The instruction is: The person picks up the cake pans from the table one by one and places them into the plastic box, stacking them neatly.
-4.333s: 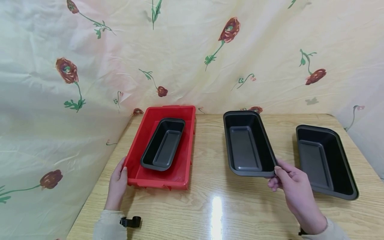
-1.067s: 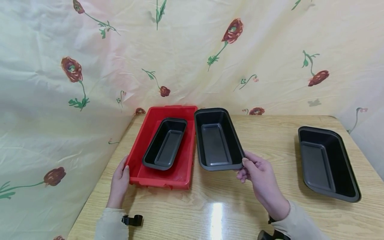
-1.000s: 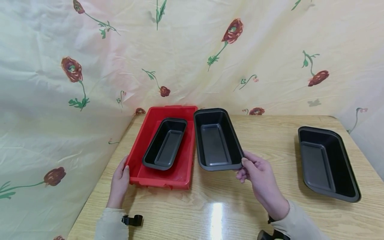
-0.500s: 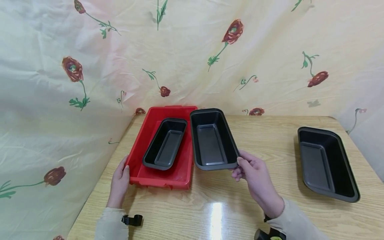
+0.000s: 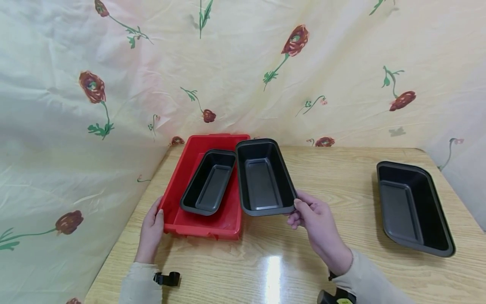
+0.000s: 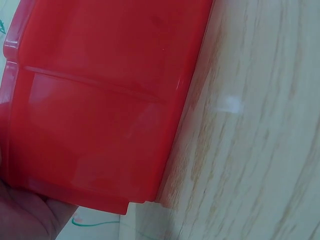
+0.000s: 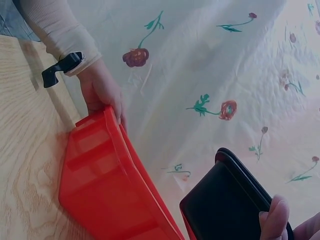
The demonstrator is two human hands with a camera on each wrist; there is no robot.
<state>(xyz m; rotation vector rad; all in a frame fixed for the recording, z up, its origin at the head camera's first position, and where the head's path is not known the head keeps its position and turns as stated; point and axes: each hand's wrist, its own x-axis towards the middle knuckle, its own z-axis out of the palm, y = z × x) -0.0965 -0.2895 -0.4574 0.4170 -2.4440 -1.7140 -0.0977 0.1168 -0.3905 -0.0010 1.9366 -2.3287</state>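
My right hand (image 5: 317, 226) pinches the near right corner of a black loaf pan (image 5: 262, 179), thumb on top of the rim. This pan is held up beside the red tray (image 5: 178, 231), its left edge overlapping the tray's right wall in the head view. My left hand (image 5: 150, 230) grips the tray's near left corner, the thumb over the rim. Inside the tray lies a smaller black loaf pan (image 5: 212, 181), set at a slant. In the right wrist view the held pan (image 7: 225, 202) shows its dark outer side, close to the tray (image 7: 112, 175).
Another black loaf pan (image 5: 414, 207) stands on the right side of the wooden table (image 5: 334, 181). A floral cloth (image 5: 235, 63) hangs behind the table and along its left side. Black straps with small devices sit on both wrists.
My right hand has carried the loaf pan leftward, from the middle of the table to over the tray's right edge. The left hand keeps its hold on the tray.
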